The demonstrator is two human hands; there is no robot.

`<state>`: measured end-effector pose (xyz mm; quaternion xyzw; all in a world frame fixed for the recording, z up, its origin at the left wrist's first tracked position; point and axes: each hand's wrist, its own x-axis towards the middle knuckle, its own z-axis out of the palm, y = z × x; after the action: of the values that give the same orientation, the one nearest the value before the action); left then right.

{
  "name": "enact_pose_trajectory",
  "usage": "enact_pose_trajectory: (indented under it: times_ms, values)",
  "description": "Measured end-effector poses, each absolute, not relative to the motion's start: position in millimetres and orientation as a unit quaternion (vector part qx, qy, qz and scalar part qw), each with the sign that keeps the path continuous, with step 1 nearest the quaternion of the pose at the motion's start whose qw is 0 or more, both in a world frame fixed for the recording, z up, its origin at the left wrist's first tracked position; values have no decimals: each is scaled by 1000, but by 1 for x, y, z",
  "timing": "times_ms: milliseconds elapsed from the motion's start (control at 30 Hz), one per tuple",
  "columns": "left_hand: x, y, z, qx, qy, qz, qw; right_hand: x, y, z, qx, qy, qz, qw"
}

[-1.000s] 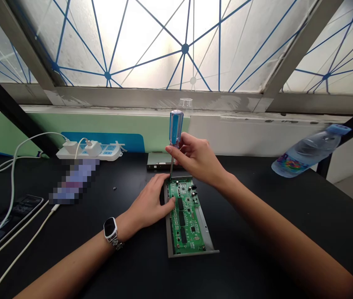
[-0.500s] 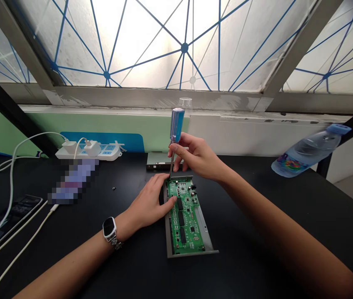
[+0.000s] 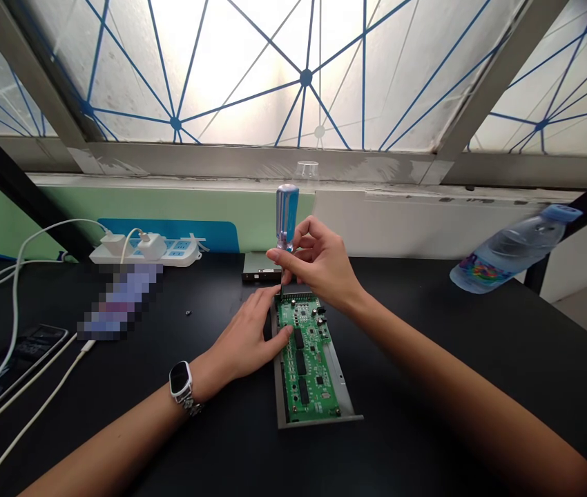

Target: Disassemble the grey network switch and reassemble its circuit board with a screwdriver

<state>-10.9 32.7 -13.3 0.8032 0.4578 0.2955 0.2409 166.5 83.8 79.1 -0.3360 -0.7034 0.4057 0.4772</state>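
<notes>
In the head view a green circuit board (image 3: 318, 359) lies in a grey metal tray-like casing (image 3: 279, 407) on the black table. My left hand (image 3: 249, 328), a watch (image 3: 180, 378) on its wrist, rests over the board's left edge. Its thumb lies stretched on the board and its fingers reach toward the far left corner. My right hand (image 3: 319, 259) pinches a screwdriver (image 3: 286, 214) with a clear blue-striped handle, low on the handle. The screwdriver stands nearly upright, its shaft going down to the board's far left corner; its tip is too small to make out.
Behind the board sits a flat grey metal box (image 3: 262, 267). A small dark screw-like piece (image 3: 188, 313) lies to the left. Further left are a power strip (image 3: 177, 254), white cables (image 3: 63, 383), a phone (image 3: 18, 362) and a blurred-out object (image 3: 120, 304). A water bottle (image 3: 514, 252) is at right.
The screwdriver's handle has tipped slightly left and is more upright. My right hand has shifted a little left and turned, its thumb now further across. My left hand and the board stay put.
</notes>
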Motion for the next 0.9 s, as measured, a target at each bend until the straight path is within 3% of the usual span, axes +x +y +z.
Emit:
enact_pose_trajectory:
  times_ms: [200,433,733,900]
  values:
    - [-11,33,-11,803,465,288,238,167,85,77,-335,-705,392,487]
    - [-10,32,-7,802,468,280,243,174,90,79,-274,-749,420,434]
    - [-9,32,-7,807,466,268,244,168,87,75,-304,-692,424,499]
    - [-9,32,-4,803,476,254,252,173,92,79,-257,-705,444,490]
